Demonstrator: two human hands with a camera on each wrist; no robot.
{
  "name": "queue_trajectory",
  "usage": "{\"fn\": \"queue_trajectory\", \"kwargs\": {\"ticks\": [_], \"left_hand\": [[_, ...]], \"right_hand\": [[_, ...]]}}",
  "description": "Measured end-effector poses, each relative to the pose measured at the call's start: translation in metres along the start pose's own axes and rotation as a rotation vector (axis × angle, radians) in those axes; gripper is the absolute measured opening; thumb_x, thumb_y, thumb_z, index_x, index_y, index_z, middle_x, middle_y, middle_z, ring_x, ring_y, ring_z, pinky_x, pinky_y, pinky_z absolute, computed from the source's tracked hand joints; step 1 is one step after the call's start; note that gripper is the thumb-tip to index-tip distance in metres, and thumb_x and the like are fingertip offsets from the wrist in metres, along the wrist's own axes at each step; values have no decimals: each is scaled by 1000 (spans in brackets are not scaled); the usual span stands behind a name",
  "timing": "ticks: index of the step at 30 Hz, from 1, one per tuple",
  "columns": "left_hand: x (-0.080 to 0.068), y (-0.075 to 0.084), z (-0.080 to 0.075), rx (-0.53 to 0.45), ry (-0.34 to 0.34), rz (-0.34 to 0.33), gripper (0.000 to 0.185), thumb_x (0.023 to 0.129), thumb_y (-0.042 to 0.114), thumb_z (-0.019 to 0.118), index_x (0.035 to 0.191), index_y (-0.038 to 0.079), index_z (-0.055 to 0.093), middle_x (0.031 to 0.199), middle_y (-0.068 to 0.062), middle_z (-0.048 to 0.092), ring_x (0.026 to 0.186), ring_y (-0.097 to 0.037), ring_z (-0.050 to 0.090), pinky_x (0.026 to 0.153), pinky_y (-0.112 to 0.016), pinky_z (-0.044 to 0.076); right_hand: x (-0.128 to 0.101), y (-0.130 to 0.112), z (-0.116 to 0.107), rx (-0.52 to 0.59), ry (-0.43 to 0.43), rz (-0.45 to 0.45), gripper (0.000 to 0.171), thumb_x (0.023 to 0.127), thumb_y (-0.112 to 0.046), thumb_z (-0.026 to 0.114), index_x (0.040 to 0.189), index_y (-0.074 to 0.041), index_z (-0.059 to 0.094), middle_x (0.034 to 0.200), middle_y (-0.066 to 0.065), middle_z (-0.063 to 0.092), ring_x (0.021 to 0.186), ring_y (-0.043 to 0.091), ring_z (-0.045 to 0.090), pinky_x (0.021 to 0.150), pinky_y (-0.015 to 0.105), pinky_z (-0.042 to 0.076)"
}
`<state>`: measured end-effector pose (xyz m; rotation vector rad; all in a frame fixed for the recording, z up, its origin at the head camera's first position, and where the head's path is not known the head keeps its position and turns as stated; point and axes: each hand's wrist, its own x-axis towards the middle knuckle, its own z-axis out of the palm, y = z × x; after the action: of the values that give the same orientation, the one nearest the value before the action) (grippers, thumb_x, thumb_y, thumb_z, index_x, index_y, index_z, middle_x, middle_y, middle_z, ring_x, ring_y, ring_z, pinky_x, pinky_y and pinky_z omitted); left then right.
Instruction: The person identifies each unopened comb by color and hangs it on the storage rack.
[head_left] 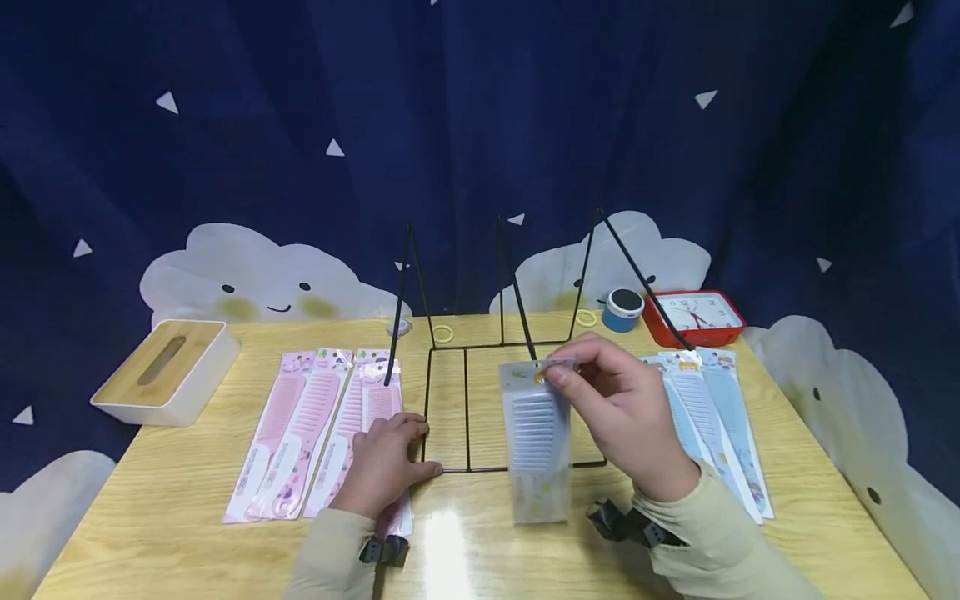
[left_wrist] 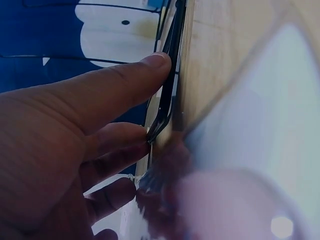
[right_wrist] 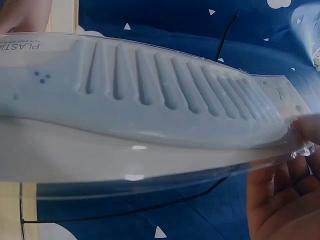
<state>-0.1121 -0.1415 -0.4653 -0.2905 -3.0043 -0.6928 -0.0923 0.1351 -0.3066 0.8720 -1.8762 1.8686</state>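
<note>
Pinched blue comb (head_left: 537,433) by its top in right hand (head_left: 622,412) over rack (head_left: 465,400), left hand (head_left: 382,467) flat steadying base; best kept upright, aligned with hook.

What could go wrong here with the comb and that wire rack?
The right hand pinches the packaged blue comb only by its top edge, so it may swing or slip. The wire rack is steadied by just the left hand at one corner; a bump might shift it.
</note>
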Motion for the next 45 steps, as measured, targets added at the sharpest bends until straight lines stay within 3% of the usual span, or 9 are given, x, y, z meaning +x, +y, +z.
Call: {"fn": "queue_trajectory", "kwargs": {"ticks": [10,24,32,39,45], "left_hand": [[-2,3,-3,-15,4,-2,59,69,40,90,117,10,72,129,1,64,106,-28,57,77,-45,37],[-2,5,-3,-11,-10,-13,59,70,39,89,118,10,72,131,0,63,107,-27,57,77,-45,36],[-2,4,-2,-10,6,5,58,70,39,89,117,10,72,130,1,64,107,-28,57,77,-45,37],[-3,5,-2,-7,12,11,58,70,39,89,117,10,72,130,1,64,106,-28,58,77,-45,37],[-3,4,-2,-1,24,21,58,69,39,90,115,9,73,128,1,64,105,-29,58,76,-45,37]], "right_hand": [[5,4,2,-42,17,11,10,90,10,66,99,4,68,91,10,67,77,16,61,65,24,50],[24,24,1,-137,53,103,8,91,9,65,97,4,68,91,1,65,74,13,57,65,23,48],[41,38,2,-162,60,101,6,92,4,67,97,7,67,96,14,67,80,15,61,70,23,51],[54,48,1,-172,71,121,7,94,1,66,98,6,67,91,3,67,74,12,58,64,23,49],[68,57,-1,-169,73,152,11,95,-4,68,99,6,66,92,3,66,78,13,58,68,23,49]]}}
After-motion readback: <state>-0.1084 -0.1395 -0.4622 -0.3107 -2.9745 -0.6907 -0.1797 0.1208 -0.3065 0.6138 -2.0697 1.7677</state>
